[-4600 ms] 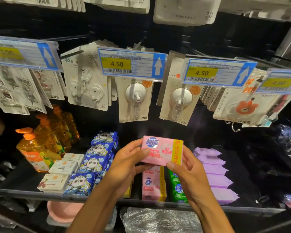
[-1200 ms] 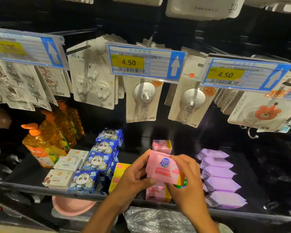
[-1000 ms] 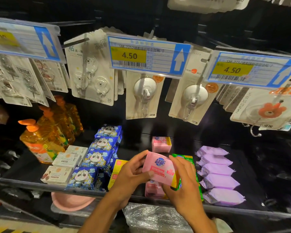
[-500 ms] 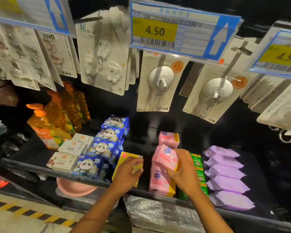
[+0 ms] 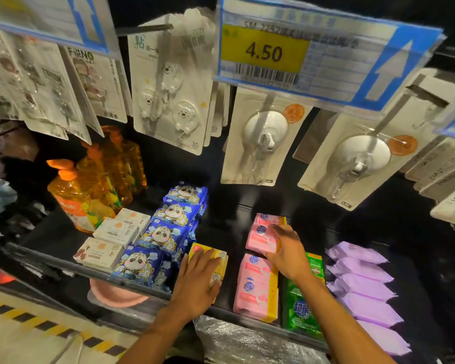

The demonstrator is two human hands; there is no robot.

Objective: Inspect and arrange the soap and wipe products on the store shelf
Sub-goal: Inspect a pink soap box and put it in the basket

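My right hand point(image 5: 286, 252) grips a pink soap pack point(image 5: 260, 237) low over the dark shelf point(image 5: 216, 224), behind a row of pink soap packs point(image 5: 256, 287) and in front of another pink pack point(image 5: 267, 218). My left hand point(image 5: 199, 278) lies with fingers straight on a yellow soap pack point(image 5: 216, 254) at the shelf's front. Green soap packs point(image 5: 301, 311) lie to the right of the pink row. Purple wipe packs point(image 5: 363, 282) sit further right. Blue panda wipe packs point(image 5: 166, 232) run in a row left of the yellow pack.
White soap boxes point(image 5: 111, 239) and orange pump bottles point(image 5: 90, 190) stand at the shelf's left. Carded hooks point(image 5: 168, 85) and a 4.50 price tag point(image 5: 300, 56) hang overhead. A pink dish point(image 5: 116, 295) and a plastic-wrapped bundle point(image 5: 247, 342) lie below the shelf edge.
My left hand let go of the pink pack and came down onto the yellow pack. My right hand carried the pink pack back and down toward the shelf. The camera moved closer.
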